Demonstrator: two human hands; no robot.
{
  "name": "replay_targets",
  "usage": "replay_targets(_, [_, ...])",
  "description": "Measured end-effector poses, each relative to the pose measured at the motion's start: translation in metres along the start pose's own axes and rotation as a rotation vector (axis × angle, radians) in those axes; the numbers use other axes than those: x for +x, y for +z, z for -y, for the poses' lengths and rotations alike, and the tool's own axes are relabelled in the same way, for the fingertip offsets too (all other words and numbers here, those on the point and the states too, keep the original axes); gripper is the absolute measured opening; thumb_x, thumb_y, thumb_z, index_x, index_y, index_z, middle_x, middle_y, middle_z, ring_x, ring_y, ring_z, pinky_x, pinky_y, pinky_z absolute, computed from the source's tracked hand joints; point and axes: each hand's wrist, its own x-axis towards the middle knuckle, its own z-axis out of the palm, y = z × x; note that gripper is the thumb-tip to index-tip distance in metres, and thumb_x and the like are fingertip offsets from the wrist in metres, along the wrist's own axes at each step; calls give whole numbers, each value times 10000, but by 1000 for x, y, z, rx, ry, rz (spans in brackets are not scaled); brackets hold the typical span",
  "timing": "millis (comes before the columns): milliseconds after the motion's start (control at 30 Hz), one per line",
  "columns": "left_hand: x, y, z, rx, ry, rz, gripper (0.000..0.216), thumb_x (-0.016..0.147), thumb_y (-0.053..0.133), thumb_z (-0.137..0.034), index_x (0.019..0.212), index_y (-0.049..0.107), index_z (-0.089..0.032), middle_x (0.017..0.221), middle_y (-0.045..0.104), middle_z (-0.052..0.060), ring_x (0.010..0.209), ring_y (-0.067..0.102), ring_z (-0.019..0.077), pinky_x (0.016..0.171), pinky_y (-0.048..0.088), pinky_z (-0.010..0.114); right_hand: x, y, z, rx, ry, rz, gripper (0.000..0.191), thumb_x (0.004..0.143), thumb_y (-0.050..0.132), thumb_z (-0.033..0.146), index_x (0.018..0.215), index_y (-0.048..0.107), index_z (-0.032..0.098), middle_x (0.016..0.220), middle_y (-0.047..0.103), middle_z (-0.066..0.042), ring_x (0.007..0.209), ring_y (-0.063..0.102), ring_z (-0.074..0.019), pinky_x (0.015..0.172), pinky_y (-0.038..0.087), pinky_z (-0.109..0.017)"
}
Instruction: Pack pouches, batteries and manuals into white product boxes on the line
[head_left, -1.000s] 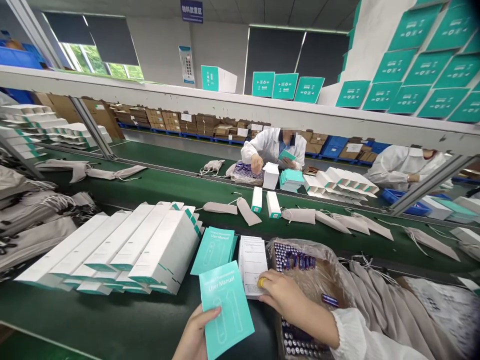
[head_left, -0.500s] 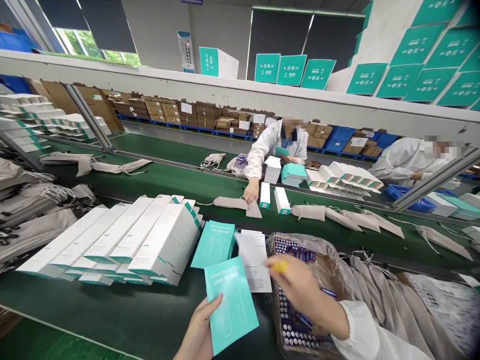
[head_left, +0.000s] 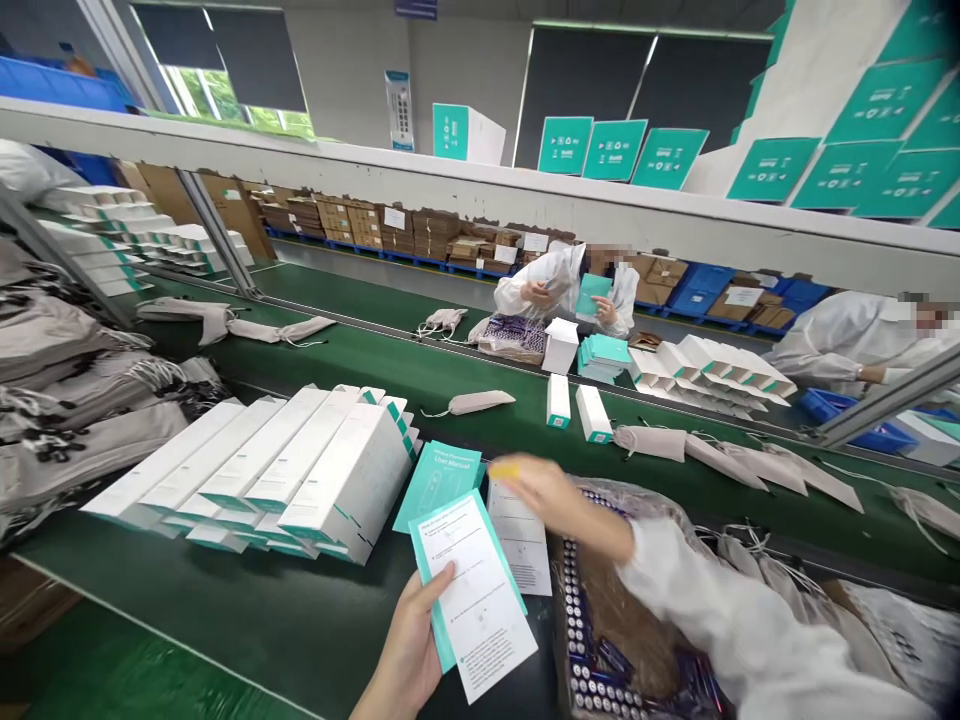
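Left hand (head_left: 409,655), at the bottom centre of the frame, is closed on a teal manual (head_left: 418,550), on whose face a white leaflet (head_left: 480,600) is laid and pinned by the thumb. Right hand (head_left: 544,490) is held above it at centre, over the leaflet pile (head_left: 529,555) and near the manual stack (head_left: 442,480); it is blurred, so whether anything is held cannot be told.

One manual and one leaflet are judged to be paired already. Nothing else has been gathered: the batteries (head_left: 592,690) at lower right, the pouches (head_left: 757,575) at right and the boxes (head_left: 300,470) at left centre lie untouched on the belt (head_left: 247,620).

Half a second ago the manual's teal cover was bare; it is now covered by the leaflet. The right hand has been moved up and left from over the batteries. Across the belt, a co-worker's hand, then stretched to a pouch, has been drawn back
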Motion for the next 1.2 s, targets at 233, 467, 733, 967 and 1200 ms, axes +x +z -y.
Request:
replay_targets(233, [-20, -5, 5, -26, 0, -38, 715, 814, 751, -172, 1420, 381, -88, 960, 786, 175, 951, 744, 397, 853, 589, 485, 139, 3, -78, -246, 222, 119, 378, 948, 636, 335, 1286, 572, 179, 1334, 577, -104, 1154, 606, -271, 957, 520, -509])
replay_targets(467, [-25, -36, -1, 30, -31, -162, 811, 758, 783, -188, 1443, 370, -53, 910, 793, 170, 746, 764, 368, 681, 599, 429, 120, -6, -76, -393, 116, 226, 334, 961, 614, 343, 1241, 590, 163, 1229, 627, -92, 1057, 640, -237, 912, 536, -461])
replay_targets(733, [-8, -1, -50, 104, 347, 284, 615, 736, 799, -298, 1297, 612, -127, 1156, 745, 191, 670, 735, 276, 668, 609, 407, 9, -86, -3, -445, -169, 316, 598, 878, 605, 628, 1191, 584, 119, 984, 679, -121, 870, 631, -269, 792, 449, -396])
replay_targets(967, [28, 40, -23, 392, -52, 711, 438, 593, 904, -308, 960, 772, -109, 871, 788, 120, 713, 724, 242, 685, 565, 327, -67, -122, 43, -547, -149, 304, 399, 822, 754, 342, 1120, 628, 108, 973, 677, -117, 839, 628, -280, 703, 454, -381])
replay_targets(1200, [25, 33, 6, 333, -53, 691, 361, 633, 855, -310, 901, 731, -103, 802, 751, 99, 553, 688, 191, 511, 510, 264, -118, -111, 9, -80, 199, 209, 713, 820, 756, 438, 1413, 479, 154, 1272, 653, -178, 1076, 637, -361, 880, 502, -476])
